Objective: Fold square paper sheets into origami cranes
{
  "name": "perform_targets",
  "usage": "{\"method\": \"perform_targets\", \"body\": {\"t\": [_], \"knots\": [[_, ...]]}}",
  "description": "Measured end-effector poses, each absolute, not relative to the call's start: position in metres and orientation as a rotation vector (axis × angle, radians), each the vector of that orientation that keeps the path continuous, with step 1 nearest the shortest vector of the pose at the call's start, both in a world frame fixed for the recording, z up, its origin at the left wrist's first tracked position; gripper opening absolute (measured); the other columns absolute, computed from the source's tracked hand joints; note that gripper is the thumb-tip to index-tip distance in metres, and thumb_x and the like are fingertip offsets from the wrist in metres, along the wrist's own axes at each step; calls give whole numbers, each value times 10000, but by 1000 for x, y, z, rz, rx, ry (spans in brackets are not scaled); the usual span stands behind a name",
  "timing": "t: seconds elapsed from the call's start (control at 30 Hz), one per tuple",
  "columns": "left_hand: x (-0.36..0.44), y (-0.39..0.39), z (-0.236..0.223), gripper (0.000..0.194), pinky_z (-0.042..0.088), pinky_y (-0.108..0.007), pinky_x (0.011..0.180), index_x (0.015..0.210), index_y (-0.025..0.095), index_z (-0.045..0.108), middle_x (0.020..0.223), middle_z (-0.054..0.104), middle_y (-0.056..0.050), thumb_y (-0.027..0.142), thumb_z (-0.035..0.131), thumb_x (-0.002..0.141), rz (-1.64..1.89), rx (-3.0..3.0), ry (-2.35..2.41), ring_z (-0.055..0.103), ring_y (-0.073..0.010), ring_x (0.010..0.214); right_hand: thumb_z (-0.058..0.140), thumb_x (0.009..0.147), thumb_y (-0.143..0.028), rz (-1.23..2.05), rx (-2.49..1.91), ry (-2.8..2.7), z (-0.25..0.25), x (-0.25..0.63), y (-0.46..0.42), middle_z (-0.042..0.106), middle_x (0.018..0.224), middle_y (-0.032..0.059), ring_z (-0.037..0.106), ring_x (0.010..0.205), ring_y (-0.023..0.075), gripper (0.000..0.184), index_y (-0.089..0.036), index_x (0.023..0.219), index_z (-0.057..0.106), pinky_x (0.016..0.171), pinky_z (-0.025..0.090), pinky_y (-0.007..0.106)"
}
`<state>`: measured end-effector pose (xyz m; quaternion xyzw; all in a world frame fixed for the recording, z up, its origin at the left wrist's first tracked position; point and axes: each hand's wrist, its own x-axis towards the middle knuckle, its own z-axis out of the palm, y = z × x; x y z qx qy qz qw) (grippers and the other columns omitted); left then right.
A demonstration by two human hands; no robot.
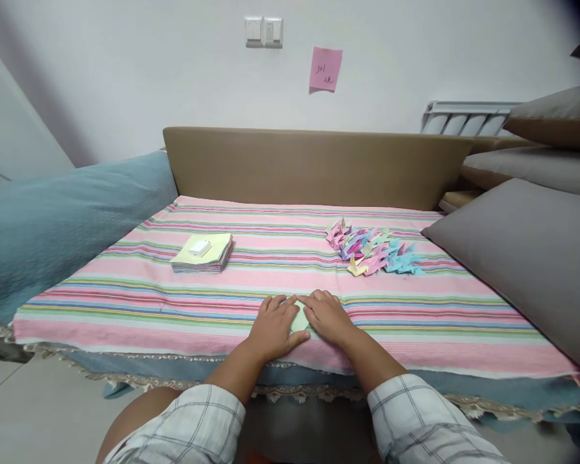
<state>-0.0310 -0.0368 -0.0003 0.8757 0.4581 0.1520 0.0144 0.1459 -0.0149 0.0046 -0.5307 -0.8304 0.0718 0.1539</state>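
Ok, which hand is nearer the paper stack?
Left. The left hand is right of the paper stack, nearer the camera; the right hand is farther, at the right edge of the green paper.

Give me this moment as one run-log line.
left hand: on pale green paper | right hand: on same paper | beyond, left: paper stack, small white object atop | beyond, right: origami cranes | under: striped cloth

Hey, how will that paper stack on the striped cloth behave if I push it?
The paper stack may fan apart, since no band shows around its uneven edges. Single sheets would probably bend easily, looking thin. The small white object might slide, apparently just resting on top.
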Motion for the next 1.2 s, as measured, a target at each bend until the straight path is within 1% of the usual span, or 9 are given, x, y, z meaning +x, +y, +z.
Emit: {"method": "perform_targets", "body": {"t": [0.13, 0.4, 0.53, 0.63, 0.7, 0.83, 1.03, 1.13, 1.2], "knots": [[-31, -36, 0, 549, 233, -519, 1043, 1152, 207, 541, 1369, 476, -77, 620, 452, 801, 467, 2726, 1429, 389, -310, 1230, 424, 877, -216, 189, -1533, -2386, 6, 146, -16, 584, 976, 62, 486, 938, 208, 361, -287, 1196, 579, 790, 360, 319], [-31, -36, 1, 554, 239, -516, 1045, 1176, 220, 535, 1386, 458, -69, 617, 457, 799, 438, 2713, 1436, 388, -312, 1238, 454, 789, -90, 204, -1466, -2388, 6, 161, -15, 619, 951, 67, 510, 926, 187, 333, -201, 1002, 685, 848, 379, 285], [-31, -36, 2, 560, 240, -518, 1045, 1173, 214, 536, 1392, 450, -71, 618, 473, 789, 433, 2696, 1433, 383, -315, 1242, 451, 785, -83, 212, -1446, -2432, 10, 170, -16, 638, 908, 64, 526, 895, 181, 271, -180, 845, 698, 845, 384, 283], [-32, -36, 3, 571, 236, -528, 1044, 1175, 207, 535, 1391, 450, -81, 616, 490, 780, 435, 2690, 1424, 380, -319, 1245, 433, 770, -62, 181, -1454, -2355, 13, 172, -18, 637, 865, 62, 522, 857, 184, 262, -179, 755, 667, 810, 393, 291], [-32, -36, 3, 574, 233, -531, 1044, 1177, 208, 533, 1389, 450, -85, 615, 499, 774, 440, 2693, 1421, 378, -319, 1246, 413, 749, -34, 192, -1390, -2269, 12, 171, -19, 637, 865, 55, 521, 860, 184, 282, -184, 788, 648, 800, 403, 294], [-32, -36, 3, 577, 231, -515, 1051, 1188, 226, 529, 1382, 459, -80, 616, 514, 764, 468, 2696, 1406, 383, -308, 1242, 415, 705, -9, 313, -1163, -2321, 3, 165, -20, 654, 981, 39, 535, 950, 184, 373, -202, 939, 633, 862, 411, 320], [-40, -37, 4, 648, 220, -537, 1052, 1277, 255, 469, 1404, 433, -74, 624, 531, 747, 400, 2702, 1378, 355, -322, 1277, 429, 696, -5, 386, -1201, -2343, -6, 163, -16, 668, 1000, 39, 551, 979, 184, 383, -201, 938, 653, 888, 417, 332], [-49, -38, 8, 697, 234, -545, 1043, 1307, 268, 441, 1395, 446, -72, 590, 602, 710, 359, 2711, 1370, 366, -330, 1274, 436, 693, -5, 404, -1177, -2345, -6, 164, -15, 666, 1015, 37, 549, 988, 186, 385, -202, 940, 657, 897, 413, 342], [-55, -38, 12, 670, 272, -531, 1027, 1285, 275, 466, 1366, 483, -64, 524, 655, 693, 346, 2705, 1388, 397, -327, 1252, 440, 696, -9, 397, -1150, -2350, -8, 165, -14, 662, 1017, 36, 547, 985, 188, 379, -200, 939, 660, 905, 408, 350]]}}
